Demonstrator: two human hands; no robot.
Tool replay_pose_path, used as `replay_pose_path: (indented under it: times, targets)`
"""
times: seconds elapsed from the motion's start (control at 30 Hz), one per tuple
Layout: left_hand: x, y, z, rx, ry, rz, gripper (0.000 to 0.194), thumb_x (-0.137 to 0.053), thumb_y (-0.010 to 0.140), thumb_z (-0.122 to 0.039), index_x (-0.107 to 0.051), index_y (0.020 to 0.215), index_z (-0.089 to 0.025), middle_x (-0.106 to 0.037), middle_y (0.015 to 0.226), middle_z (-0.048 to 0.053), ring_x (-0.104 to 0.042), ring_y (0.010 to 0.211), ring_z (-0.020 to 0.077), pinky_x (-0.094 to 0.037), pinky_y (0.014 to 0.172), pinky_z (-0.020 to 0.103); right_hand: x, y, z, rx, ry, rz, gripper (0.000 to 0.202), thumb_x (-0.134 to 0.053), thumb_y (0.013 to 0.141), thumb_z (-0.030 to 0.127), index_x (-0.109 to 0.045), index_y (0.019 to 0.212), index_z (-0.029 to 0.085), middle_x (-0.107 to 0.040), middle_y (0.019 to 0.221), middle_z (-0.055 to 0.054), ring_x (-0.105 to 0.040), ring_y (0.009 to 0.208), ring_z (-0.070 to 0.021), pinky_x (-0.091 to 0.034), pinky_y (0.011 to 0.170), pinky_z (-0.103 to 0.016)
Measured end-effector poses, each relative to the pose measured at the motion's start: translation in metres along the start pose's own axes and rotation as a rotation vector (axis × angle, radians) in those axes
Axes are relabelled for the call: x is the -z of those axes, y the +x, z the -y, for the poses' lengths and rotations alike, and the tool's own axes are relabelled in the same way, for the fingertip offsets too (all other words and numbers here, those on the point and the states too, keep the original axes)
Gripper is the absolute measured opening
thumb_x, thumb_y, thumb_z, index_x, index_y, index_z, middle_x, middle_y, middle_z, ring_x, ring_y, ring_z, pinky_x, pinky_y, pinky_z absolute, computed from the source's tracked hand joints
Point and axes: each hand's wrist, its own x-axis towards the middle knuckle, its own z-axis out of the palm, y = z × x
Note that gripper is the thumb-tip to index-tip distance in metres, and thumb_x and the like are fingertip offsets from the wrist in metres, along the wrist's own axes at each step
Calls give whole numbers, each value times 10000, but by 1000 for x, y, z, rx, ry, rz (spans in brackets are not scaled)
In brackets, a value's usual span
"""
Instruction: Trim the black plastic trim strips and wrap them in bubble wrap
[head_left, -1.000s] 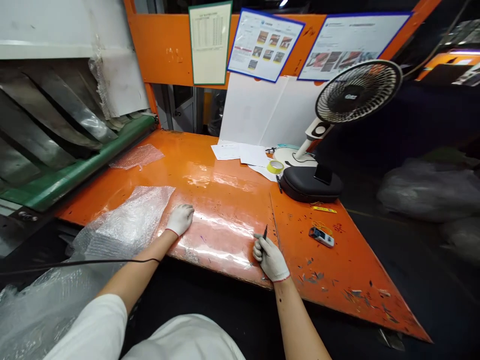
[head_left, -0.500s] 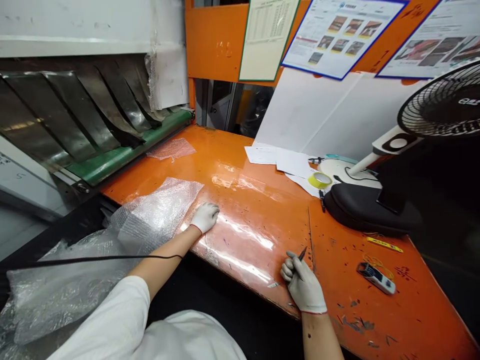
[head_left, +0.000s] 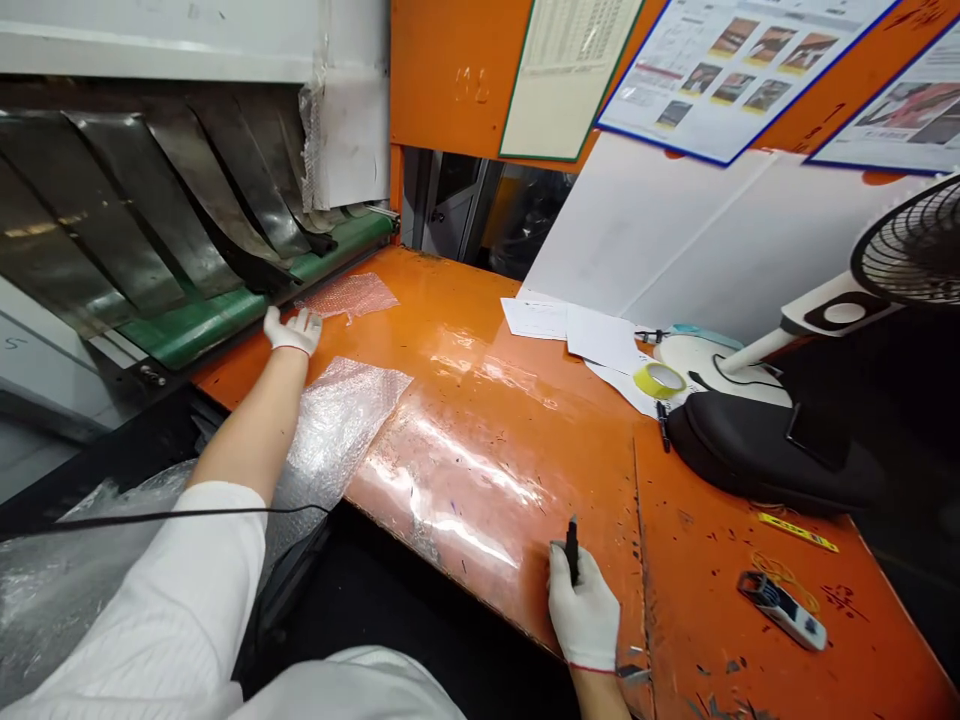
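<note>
1 black tool in 1 gloved right hand

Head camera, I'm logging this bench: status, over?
Left hand open near green conveyor. Right hand gripping black tool. Clear bubble wrap beside left forearm.

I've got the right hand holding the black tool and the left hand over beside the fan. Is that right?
Not quite: the left hand is not beside the fan. The head view shows it across the table, close to the green belt. The right hand does hold the black tool.
</note>
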Motion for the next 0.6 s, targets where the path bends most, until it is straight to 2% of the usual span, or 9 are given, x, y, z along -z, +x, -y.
replay_pose_path:
  times: [0.07,0.17,0.27,0.37,0.4,0.47,0.53,0.6]
  targets:
    - [6,14,-20,18,-6,7,686,-277,1073,-646,-401,1568,-188,-512,1577,197,-598,1416,228,-585,1011,311,0,0,-2,38,27,-8,630,-532,877,797,-776,971,223,-807,892,-150,-783,876,-371,-593,771,-417]
    - [11,21,-32,-25,21,61,630,-303,1105,-589,-347,1575,-172,-457,1613,166,-512,1482,208,-536,1084,300,-1,-1,-6,73,43,-16,673,-519,897,835,-781,962,218,-801,874,-150,-778,840,-358,-589,753,-408]
    - [5,21,-36,-54,-42,97,506,-279,1144,-539,-441,1443,-165,-528,1504,125,-545,1413,178,-528,1092,301,-3,-2,-9,70,63,-3,696,-513,918,845,-783,977,206,-755,776,-120,-738,721,-322,-576,704,-401]
    - [-8,10,-33,-34,-74,107,532,-339,1115,-668,-573,1193,-196,-637,1249,86,-651,1173,165,-573,974,279,-4,-3,-9,60,141,24,711,-486,954,826,-781,1051,186,-703,719,-81,-678,618,-276,-552,643,-389]
    - [-12,1,-29,1,-67,129,519,-402,1096,-688,-593,1107,-205,-655,1136,72,-673,1045,163,-590,901,273,-4,-3,-7,61,168,31,709,-480,966,809,-781,1091,179,-689,713,-70,-662,604,-265,-547,635,-387]
    - [-17,-25,-12,110,-26,216,419,-534,1078,-612,-608,989,-210,-654,940,47,-664,821,161,-600,765,278,-3,-4,-2,65,210,33,686,-492,981,761,-771,1197,173,-665,702,-44,-640,598,-250,-543,641,-384]
    - [-17,-66,15,249,52,319,270,-633,1060,-446,-631,942,-203,-645,812,26,-643,693,158,-605,701,295,-3,-5,8,56,250,30,650,-526,981,708,-739,1298,183,-642,687,-16,-616,595,-236,-543,659,-384]
    - [-10,-118,47,369,155,372,168,-711,1008,-329,-666,922,-191,-645,735,8,-640,636,150,-628,707,311,-5,-6,23,16,335,41,604,-571,958,685,-716,1298,207,-628,688,0,-583,582,-219,-533,648,-378]
